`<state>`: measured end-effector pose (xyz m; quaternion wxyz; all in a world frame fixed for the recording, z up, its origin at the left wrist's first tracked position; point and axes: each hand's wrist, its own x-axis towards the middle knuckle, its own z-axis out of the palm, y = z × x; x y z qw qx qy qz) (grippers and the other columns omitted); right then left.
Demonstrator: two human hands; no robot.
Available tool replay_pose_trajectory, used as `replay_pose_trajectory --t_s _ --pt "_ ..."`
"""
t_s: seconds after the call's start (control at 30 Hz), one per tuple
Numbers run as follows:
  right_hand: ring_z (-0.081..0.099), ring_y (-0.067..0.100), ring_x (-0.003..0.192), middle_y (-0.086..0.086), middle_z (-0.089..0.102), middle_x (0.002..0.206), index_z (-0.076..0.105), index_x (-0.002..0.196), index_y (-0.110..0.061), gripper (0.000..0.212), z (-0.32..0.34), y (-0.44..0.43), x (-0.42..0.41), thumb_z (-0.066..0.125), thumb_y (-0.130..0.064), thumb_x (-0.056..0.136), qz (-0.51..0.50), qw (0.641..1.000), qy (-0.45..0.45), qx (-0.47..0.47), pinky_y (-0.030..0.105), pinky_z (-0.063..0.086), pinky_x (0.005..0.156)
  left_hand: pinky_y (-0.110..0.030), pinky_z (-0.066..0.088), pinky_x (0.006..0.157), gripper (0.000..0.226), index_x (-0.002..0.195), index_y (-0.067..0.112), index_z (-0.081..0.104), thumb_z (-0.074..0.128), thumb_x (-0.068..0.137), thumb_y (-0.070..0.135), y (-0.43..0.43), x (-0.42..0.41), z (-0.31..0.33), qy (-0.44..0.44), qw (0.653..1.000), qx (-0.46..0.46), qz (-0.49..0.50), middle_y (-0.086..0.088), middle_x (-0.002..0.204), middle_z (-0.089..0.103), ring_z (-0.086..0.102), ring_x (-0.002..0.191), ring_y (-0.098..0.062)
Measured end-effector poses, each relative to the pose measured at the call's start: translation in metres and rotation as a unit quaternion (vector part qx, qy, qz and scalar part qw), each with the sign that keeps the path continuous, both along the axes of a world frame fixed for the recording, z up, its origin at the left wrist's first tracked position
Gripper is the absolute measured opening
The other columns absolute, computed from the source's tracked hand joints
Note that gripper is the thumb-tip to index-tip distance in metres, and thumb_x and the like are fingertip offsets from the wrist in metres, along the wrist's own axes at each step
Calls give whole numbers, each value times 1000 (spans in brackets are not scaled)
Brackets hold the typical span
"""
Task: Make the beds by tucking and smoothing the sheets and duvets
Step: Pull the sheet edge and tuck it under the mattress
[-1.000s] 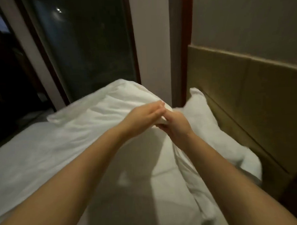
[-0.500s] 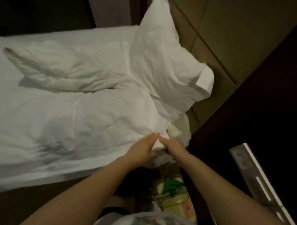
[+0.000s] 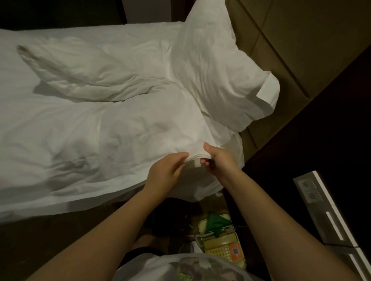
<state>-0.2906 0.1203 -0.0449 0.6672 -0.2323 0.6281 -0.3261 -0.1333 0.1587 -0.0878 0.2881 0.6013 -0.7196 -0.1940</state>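
White duvet [image 3: 137,129], now lowered for smoothing, was pinched by the right hand [image 3: 220,162] and touched by straight fingers [image 3: 181,157] of the left hand [image 3: 164,173].

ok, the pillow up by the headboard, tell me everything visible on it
The pillow is white, in a creased cotton-looking case with a flat hem flap at its near end. Plump and rumpled, it rests against the tan padded headboard, far corner peaked. Its left edge meets the bunched white duvet. Neither the left hand nor the right hand touches it.
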Motion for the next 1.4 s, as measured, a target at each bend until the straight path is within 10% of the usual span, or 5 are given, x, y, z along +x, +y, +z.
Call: replay_pose_trajectory --t_s 0.43,0.6,0.83,1.2,1.4 --pt "40 13 51 0 53 41 55 82 -11 17 36 -12 36 59 -22 93 -85 995 32 -29 18 36 51 -24 34 43 25 70 8 61 40 73 22 -27 54 3 -132 990 -11 -47 -10 63 55 55 51 -30" --pt "41 10 48 0 55 47 54 88 -12 14 16 6 30 58 -23 94 -115 992 42 -10 15 37 47 -31 32 61 22 108 9 54 50 88 16 -14 55 -25 -261 957 114 -54 -11 104 55 55 94 -31" --pt "44 7 43 0 56 59 59 85 -11 11 25 4 29 60 -19 93 -143 988 35 -47 14 36 44 -27 39 40 18 73 8 58 48 70 23 -9 88 -29 -175 982 21 -69 -11 62 56 56 50 -29" --pt "42 5 37 -3 53 45 60 86 -10 10 26 2 17 62 -18 90 -150 988 4 -43 14 34 37 -31 37 56 25 92 7 58 65 69 1 -1 113 -38 -133 991 6 10 -17 89 60 59 77 -35" --pt "42 5 37 -2 51 52 60 85 -9 10 28 -2 20 62 -17 90 -145 988 -8 -48 14 34 37 -30 45 56 14 96 19 48 44 90 31 27 104 -45 -73 994 -77 -19 -8 84 62 57 72 -26"
